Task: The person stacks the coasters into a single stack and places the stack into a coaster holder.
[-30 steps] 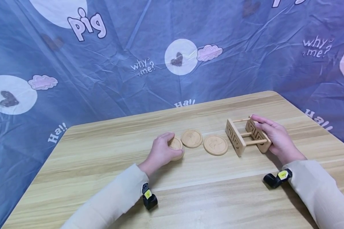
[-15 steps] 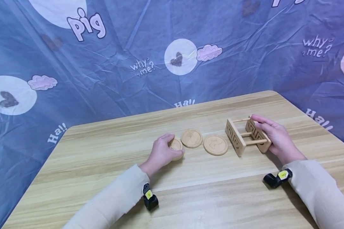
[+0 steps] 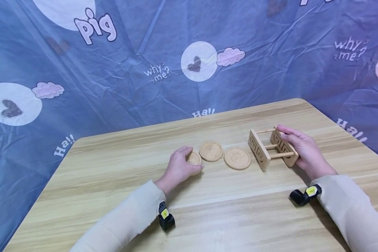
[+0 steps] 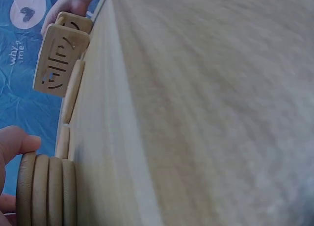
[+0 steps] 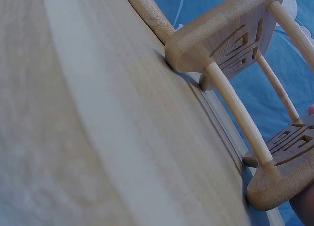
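Wooden discs make up a stack point(image 4: 41, 191), four high as far as the dim left wrist view lets us count, just below mid-frame in the head view, gripped by the left hand point(image 3: 179, 168). To its right we see one flat disc point(image 3: 211, 151) and a second disc point(image 3: 237, 159); right of centre, the right hand point(image 3: 307, 150) grips the rack point(image 3: 259, 150) by its right panel.

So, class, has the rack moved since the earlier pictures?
No: in the head view, the wooden rack shows no visible shift against the table's far edge.
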Motion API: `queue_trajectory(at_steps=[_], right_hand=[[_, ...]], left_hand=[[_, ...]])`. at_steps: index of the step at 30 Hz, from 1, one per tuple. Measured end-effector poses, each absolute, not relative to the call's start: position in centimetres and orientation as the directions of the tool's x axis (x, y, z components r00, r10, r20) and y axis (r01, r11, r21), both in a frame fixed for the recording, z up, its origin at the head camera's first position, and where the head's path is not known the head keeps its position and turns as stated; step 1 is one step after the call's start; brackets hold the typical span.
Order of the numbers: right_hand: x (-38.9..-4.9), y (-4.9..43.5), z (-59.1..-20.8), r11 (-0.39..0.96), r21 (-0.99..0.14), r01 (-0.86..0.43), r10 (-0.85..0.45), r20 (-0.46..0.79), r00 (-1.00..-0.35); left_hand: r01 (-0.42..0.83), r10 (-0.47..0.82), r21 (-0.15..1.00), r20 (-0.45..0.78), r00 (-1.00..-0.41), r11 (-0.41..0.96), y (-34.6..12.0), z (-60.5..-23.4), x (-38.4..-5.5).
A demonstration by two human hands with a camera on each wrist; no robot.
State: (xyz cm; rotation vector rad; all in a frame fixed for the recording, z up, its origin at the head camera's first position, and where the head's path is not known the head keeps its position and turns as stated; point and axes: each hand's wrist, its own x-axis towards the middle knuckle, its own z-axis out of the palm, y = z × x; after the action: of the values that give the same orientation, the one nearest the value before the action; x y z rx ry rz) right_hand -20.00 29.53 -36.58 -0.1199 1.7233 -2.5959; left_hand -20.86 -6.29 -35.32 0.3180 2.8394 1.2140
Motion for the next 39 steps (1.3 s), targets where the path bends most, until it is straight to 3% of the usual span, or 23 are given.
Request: queue_trajectory(at_steps=[11, 18, 24, 39], right_hand=[[-19.9, 29.6, -36.5, -0.337, -0.941, -0.024, -0.041, 0.040, -0.998], [-20.0, 29.5, -36.4, -0.331, -0.943, -0.029, -0.038, 0.044, -0.998], [-20.0, 29.6, -36.5, -0.379, -0.925, -0.023, -0.047, 0.045, -0.998], [-20.0, 29.8, -36.6, -0.418, -0.908, -0.025, -0.057, 0.053, -0.997]], left_hand=[[0.292, 0.216, 0.613, 0.196, -0.956, 0.734, -5.9, -35.5, -20.9], [0.361, 0.250, 0.651, 0.261, -0.932, 0.668, -4.7, -33.8, -20.9], [0.403, 0.348, 0.682, 0.226, -0.910, 0.610, -2.7, -32.5, -20.8], [0.351, 0.447, 0.760, 0.090, -0.890, 0.547, 1.3, -32.9, -20.3]])
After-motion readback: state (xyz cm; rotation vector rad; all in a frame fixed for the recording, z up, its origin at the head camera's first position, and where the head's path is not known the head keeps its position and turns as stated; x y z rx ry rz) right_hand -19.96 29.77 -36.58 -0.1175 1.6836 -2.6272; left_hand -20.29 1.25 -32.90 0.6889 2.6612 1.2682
